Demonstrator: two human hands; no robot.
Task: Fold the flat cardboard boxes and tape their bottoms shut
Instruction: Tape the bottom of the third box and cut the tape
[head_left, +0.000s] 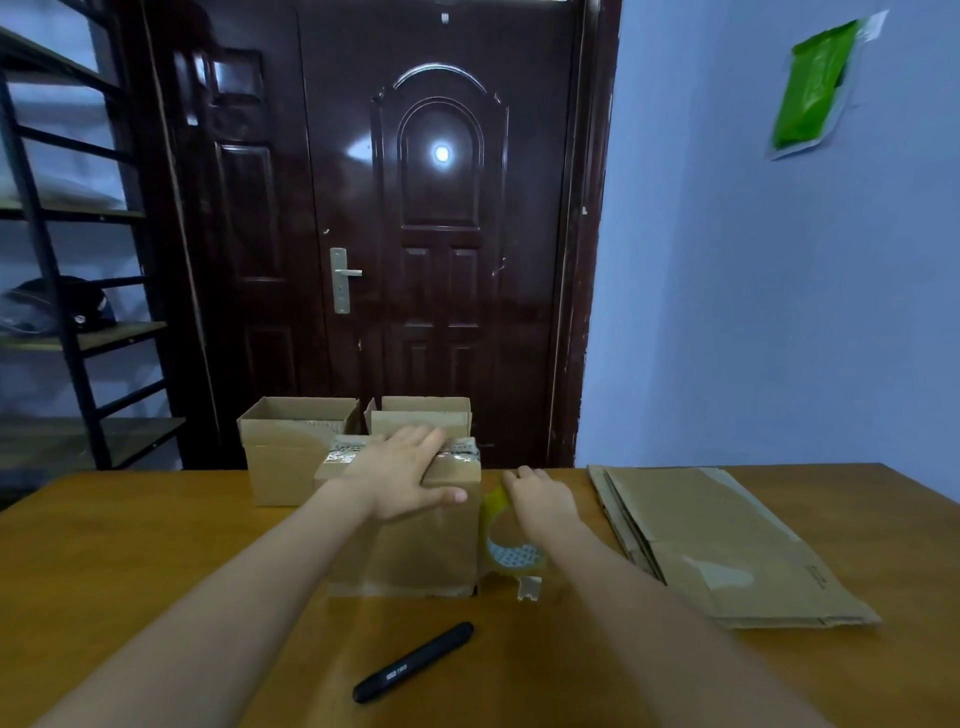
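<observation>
Shelving unit (78, 291): dark metal frame with wooden shelves, at the far left beside the door; a dark bundle lies on one shelf.
Rear boxes (291, 447): two folded cardboard boxes side by side at the far edge of the worktop, open tops up, directly behind the box being handled.
Worktop (156, 545): brown wooden surface carrying all items.
Left hand (410, 478): lies flat on top of the box, fingers straight and spread, thumb hanging over the near top edge.
Box (415, 551): folded cardboard box, centre of the worktop, standing with its closed flaps uppermost; a strip of clear tape runs along the top seam and down the left end.
Pen (413, 662): black, lying diagonally on the worktop in front of the box, well apart from both hands.
Tape roll (511, 551): clear packing tape, standing on edge just right of the box; a loose torn end sits at its base.
Right hand (537, 499): on the upper part of the tape roll, fingers bent over it; from this angle it cannot be told whether they actually grip the roll.
Flat cardboard stack (727, 545): unfolded boxes piled on the right side of the worktop, apart from the right hand.
Green packet (815, 83): fixed to the wall at upper right.
</observation>
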